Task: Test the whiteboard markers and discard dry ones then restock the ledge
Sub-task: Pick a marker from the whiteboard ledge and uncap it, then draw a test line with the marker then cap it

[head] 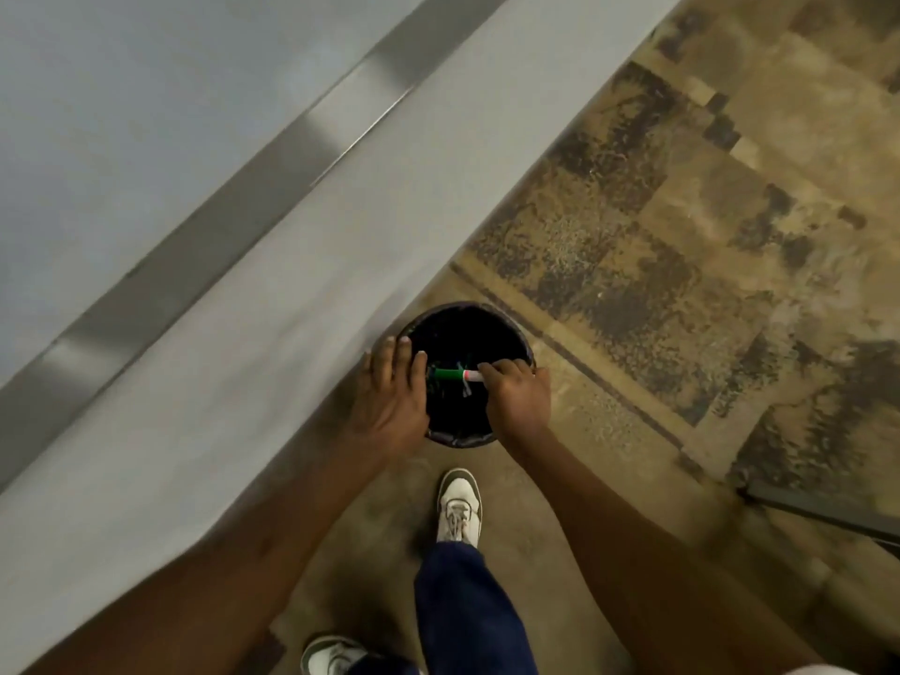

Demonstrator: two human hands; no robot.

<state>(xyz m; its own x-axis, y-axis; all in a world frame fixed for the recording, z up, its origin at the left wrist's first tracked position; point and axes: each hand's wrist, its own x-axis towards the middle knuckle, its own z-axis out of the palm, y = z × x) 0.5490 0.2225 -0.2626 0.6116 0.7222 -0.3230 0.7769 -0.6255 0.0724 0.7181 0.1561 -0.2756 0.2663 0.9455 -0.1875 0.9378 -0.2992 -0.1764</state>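
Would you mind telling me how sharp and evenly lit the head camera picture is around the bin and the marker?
Head view: soft overall, with blocky smearing on the floor tiles; wide-angle tilt slants the ledge; the bin interior is nearly black; the green marker between left hand and right hand stays legible.

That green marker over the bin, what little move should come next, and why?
Probably just opening the right hand to let it drop. The green marker is held level right above the dark mouth of the waste bin, with the left hand resting on the rim, so it looks like a dry one being thrown out.
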